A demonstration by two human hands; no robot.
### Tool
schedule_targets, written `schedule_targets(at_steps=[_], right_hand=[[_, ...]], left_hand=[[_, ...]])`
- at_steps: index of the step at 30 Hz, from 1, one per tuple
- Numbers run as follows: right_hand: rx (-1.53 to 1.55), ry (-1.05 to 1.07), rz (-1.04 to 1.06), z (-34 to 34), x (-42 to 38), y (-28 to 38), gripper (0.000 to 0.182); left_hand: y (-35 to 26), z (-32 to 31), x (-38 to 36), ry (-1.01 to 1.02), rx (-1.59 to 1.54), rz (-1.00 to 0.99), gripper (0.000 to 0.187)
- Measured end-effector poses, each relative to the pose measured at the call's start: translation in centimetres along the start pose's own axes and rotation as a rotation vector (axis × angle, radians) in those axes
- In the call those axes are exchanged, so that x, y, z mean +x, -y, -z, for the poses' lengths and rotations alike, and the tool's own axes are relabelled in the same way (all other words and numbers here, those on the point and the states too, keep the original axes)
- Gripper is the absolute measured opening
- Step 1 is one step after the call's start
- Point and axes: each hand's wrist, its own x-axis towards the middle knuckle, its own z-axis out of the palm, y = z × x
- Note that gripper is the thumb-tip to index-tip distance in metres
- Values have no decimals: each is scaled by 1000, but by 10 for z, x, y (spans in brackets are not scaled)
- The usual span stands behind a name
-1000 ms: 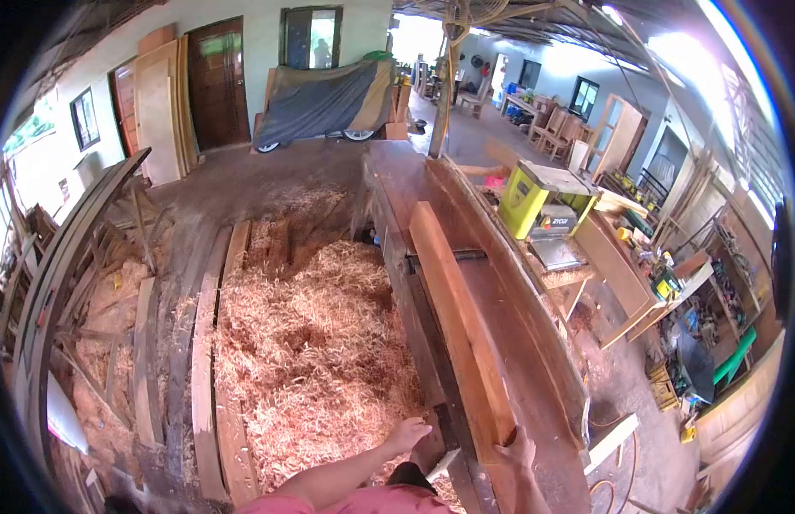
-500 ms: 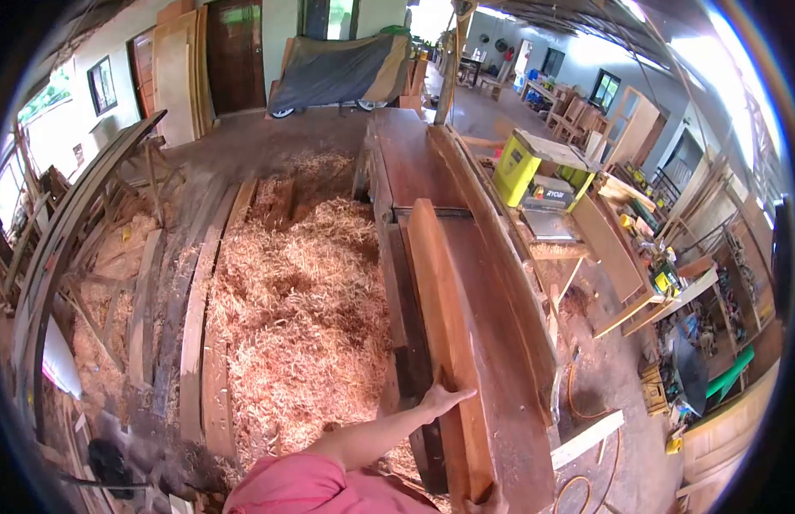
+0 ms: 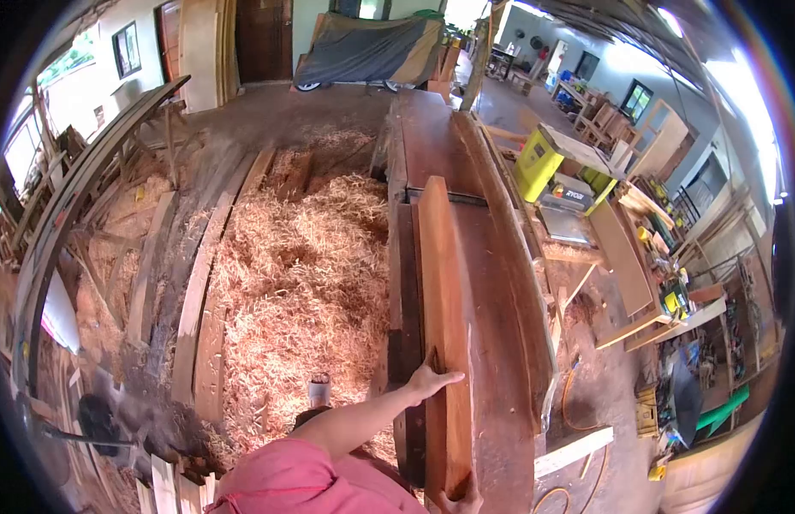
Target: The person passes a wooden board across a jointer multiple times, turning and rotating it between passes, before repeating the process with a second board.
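Note:
A long reddish-brown wooden board [image 3: 444,283] stands on its narrow edge along a dark wooden bench top [image 3: 504,360]. My left hand [image 3: 431,382] is closed over the board partway along, with the thumb across its upper edge and the other fingers down the left side, partly hidden. Down at the near end, my right hand [image 3: 462,502] grips the same board, cut off by the bottom of the view. A dark timber [image 3: 407,317] runs along the bench's left side.
Wood shavings [image 3: 299,283] lie heaped left of the bench, beside long planks [image 3: 200,317]. A green Ryobi planer [image 3: 568,171] stands to the right. An orange hose [image 3: 572,403] and a pale board [image 3: 574,451] are near the bench's right side.
The view has shifted, and the bench and the board's far end sit higher in it. Both hands keep hold of the board. A greyish shape now shows among the shavings by my arm.

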Motion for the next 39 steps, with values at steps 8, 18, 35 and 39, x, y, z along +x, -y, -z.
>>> schedule_targets(at_steps=[8,18,35,39], right_hand=[[160,12,-19,-42,68,1,86],[93,11,-62,-60,104,-3,86],[66,-44,112,-115,305,110,71],[60,-60,129,-160,414,121,64]], left_hand=[[-52,42,62,151,47,83,123],[-49,43,107,-49,-51,-119,100],[22,104,89,-169,1092,-249,69],[24,115,108,-187,1103,-296,72]])
